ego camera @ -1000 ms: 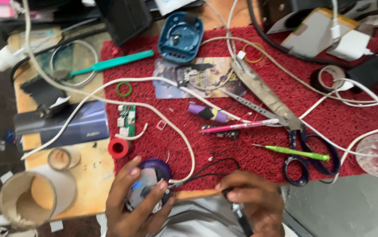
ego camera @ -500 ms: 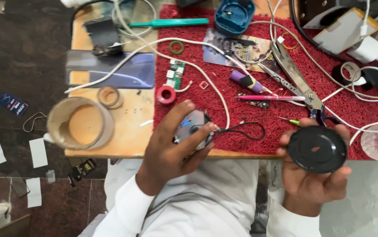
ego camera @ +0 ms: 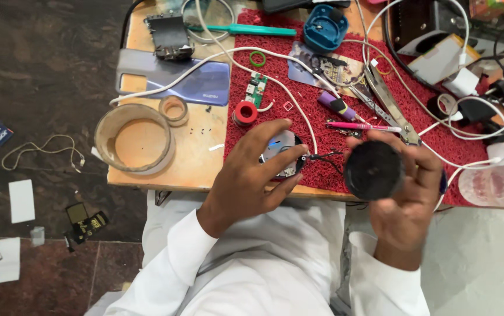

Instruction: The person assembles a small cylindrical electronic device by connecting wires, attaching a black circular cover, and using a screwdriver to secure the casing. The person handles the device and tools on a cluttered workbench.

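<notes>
Hands of a person in white sleeves work at the near edge of a wooden worktop (ego camera: 205, 169) seen from above. The left hand (ego camera: 252, 175) holds a small round electronic part (ego camera: 281, 153), silver-grey with a blue glint, its grip closed around it with fingers and thumb, just above the near edge of a red textured mat (ego camera: 427, 146). Thin dark wires (ego camera: 325, 157) run from that part toward the right. The right hand (ego camera: 407, 193) holds up a black round disc (ego camera: 373, 171), slightly blurred, fingers curled around its rim; it sits just beside the round part, right of it.

Farther back on the mat lie a red tape roll (ego camera: 245, 112), a small green circuit board (ego camera: 256, 89), a pink pen (ego camera: 363, 126), metal pliers (ego camera: 389, 99) and a blue casing (ego camera: 325, 27). A white cable (ego camera: 217, 58) crosses the mat. Left of the mat rest a blue-grey phone (ego camera: 173, 82) and a large tape ring (ego camera: 135, 137).
</notes>
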